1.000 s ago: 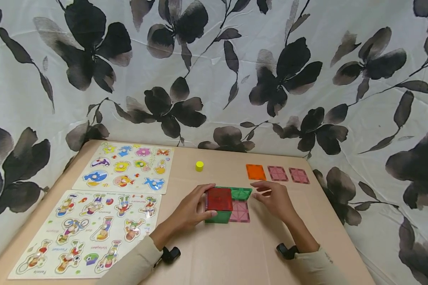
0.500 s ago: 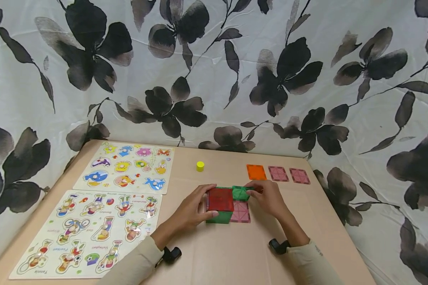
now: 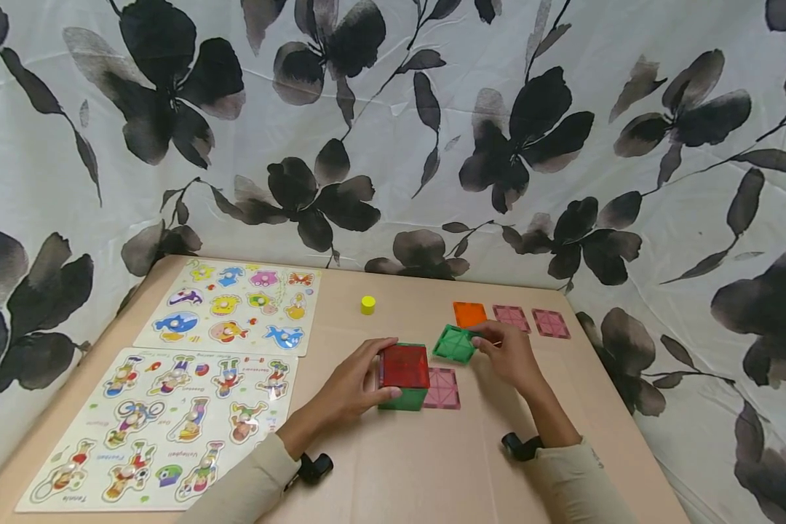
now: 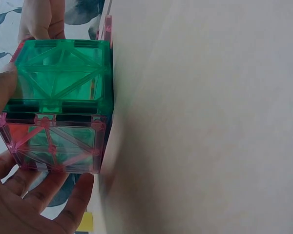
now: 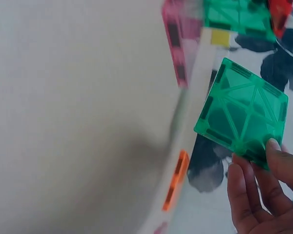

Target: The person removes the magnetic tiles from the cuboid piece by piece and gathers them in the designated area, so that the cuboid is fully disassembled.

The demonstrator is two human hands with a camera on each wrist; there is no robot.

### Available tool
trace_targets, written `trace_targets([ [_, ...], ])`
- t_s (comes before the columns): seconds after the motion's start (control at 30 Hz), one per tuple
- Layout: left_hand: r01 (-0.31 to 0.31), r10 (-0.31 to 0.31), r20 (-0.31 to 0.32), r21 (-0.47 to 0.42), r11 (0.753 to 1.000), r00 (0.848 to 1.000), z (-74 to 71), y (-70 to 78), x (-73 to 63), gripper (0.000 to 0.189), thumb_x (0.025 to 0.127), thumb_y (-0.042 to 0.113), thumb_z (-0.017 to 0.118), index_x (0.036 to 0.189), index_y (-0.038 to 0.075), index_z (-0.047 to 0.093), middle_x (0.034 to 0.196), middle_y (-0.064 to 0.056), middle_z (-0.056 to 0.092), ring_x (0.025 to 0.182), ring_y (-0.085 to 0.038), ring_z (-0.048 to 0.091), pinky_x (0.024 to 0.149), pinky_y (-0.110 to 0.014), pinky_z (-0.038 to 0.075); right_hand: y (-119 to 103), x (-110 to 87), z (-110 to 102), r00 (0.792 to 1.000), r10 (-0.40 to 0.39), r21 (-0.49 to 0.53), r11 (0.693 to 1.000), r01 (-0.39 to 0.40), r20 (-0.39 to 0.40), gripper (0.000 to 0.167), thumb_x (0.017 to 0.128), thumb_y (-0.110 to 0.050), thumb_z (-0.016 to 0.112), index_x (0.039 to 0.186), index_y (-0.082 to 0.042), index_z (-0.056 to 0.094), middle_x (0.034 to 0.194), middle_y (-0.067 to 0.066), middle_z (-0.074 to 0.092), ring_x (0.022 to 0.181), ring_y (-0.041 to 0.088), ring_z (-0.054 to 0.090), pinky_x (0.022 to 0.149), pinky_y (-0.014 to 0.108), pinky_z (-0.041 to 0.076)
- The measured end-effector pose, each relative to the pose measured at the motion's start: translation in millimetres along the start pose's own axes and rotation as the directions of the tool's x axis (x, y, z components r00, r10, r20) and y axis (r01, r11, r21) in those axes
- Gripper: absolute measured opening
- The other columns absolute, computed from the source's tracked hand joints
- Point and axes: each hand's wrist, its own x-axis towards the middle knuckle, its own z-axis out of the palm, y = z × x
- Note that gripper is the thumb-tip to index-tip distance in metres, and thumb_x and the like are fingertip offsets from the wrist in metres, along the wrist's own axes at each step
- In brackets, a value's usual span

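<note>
A box of translucent square magnetic tiles (image 3: 402, 367) stands on the table, red on top with green and pink sides. My left hand (image 3: 347, 386) grips it from the left, thumb on the near side and fingers round the back; in the left wrist view its fingers (image 4: 49, 190) lie along the pink side. My right hand (image 3: 507, 356) pinches a loose green tile (image 3: 455, 343) by one corner, tilted and apart from the box. The right wrist view shows thumb and fingers on that tile's edge. Flat against the box's right side lies a pink tile (image 3: 442, 388).
An orange tile (image 3: 469, 314) and two pink tiles (image 3: 550, 324) lie in a row at the back right. A yellow cylinder (image 3: 367, 305) stands behind the box. Two picture puzzle boards (image 3: 282, 422) cover the table's left side. Floral cloth (image 3: 393, 145) hangs behind the table.
My right hand has taken hold of the green tile that stood behind the pink tile, right of the box, and drawn it away to the back right. My left hand stays on the box.
</note>
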Motion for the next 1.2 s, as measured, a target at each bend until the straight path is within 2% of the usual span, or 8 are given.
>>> trace_targets([
  [0.17,0.015,-0.015,0.012,-0.002,1.000,1.000,0.1,0.9,0.7,0.084,0.093,0.033,0.083,0.163,0.022,0.039,0.164,-0.001,0.045,0.153,-0.028,0.043,0.125,-0.058,0.038,11.0,3.1,-19.2,1.000,0.022,0.005,1.000,-0.022,0.010,0.025,0.104,-0.005,0.065,0.125,-0.010,0.077,0.118,0.016,0.076,0.101,0.030,0.069,0.086,0.036,0.062],
  [0.3,0.020,-0.020,0.015,-0.005,1.000,1.000,-0.1,1.1,0.4,0.085,0.093,0.034,0.083,0.164,0.024,0.038,0.165,-0.002,0.045,0.154,-0.029,0.043,0.125,-0.059,0.038,23.9,6.4,-30.6,0.997,0.049,0.056,0.997,-0.053,0.054,0.028,0.106,-0.001,0.061,0.130,-0.006,0.073,0.123,0.019,0.074,0.104,0.032,0.070,0.089,0.040,0.065],
  [0.4,0.017,-0.017,0.013,-0.005,1.000,1.000,-0.3,1.0,0.2,0.085,0.093,0.033,0.083,0.164,0.023,0.039,0.165,-0.002,0.045,0.153,-0.029,0.044,0.125,-0.059,0.039,33.3,8.6,-35.7,0.993,0.078,0.077,0.993,-0.085,0.091,0.029,0.107,-0.002,0.059,0.132,-0.004,0.072,0.124,0.020,0.073,0.106,0.032,0.069,0.091,0.037,0.065],
  [0.6,0.015,-0.015,0.009,-0.005,1.000,1.000,0.1,0.9,0.2,0.084,0.093,0.032,0.084,0.163,0.024,0.039,0.164,-0.002,0.046,0.151,-0.028,0.045,0.124,-0.058,0.040,47.3,14.6,-38.7,0.984,0.112,0.072,0.990,-0.123,0.138,0.027,0.106,-0.003,0.060,0.129,-0.004,0.073,0.127,0.022,0.070,0.106,0.031,0.069,0.094,0.044,0.064],
  [0.73,0.003,-0.003,0.000,-0.007,1.000,1.000,0.6,1.4,0.5,0.083,0.093,0.033,0.083,0.163,0.020,0.040,0.163,-0.003,0.047,0.150,-0.030,0.046,0.123,-0.060,0.041,52.6,20.5,-36.5,0.986,0.105,0.029,0.994,-0.109,0.129,0.025,0.105,-0.003,0.063,0.126,-0.002,0.075,0.122,0.023,0.070,0.099,0.029,0.065,0.086,0.034,0.064],
  [0.87,-0.001,0.001,0.000,-0.003,1.000,1.000,0.5,1.5,0.6,0.084,0.093,0.033,0.083,0.163,0.016,0.039,0.163,-0.005,0.046,0.150,-0.031,0.046,0.122,-0.061,0.041,56.8,27.6,-31.0,0.987,0.098,-0.028,0.995,-0.095,0.129,0.024,0.104,-0.003,0.064,0.125,-0.001,0.076,0.122,0.022,0.071,0.101,0.029,0.062,0.083,0.025,0.056],
  [1.03,0.016,-0.016,0.009,0.005,1.000,1.000,-0.4,1.0,0.2,0.084,0.093,0.032,0.083,0.163,0.020,0.039,0.165,-0.003,0.045,0.152,-0.029,0.045,0.124,-0.058,0.039,58.7,33.7,-22.5,0.982,0.127,-0.119,0.987,-0.110,0.137,0.024,0.106,-0.006,0.063,0.125,-0.005,0.077,0.127,0.019,0.071,0.108,0.033,0.063,0.092,0.039,0.057],
  [1.2,0.011,-0.011,0.012,0.004,1.000,1.000,-1.7,1.8,-0.2,0.084,0.093,0.033,0.083,0.163,0.019,0.039,0.165,-0.002,0.044,0.152,-0.028,0.044,0.125,-0.058,0.038,51.4,31.2,-17.2,0.988,0.112,-0.192,0.977,-0.090,0.107,0.022,0.105,-0.010,0.065,0.124,-0.007,0.078,0.127,0.017,0.073,0.111,0.035,0.067,0.098,0.053,0.059],
])
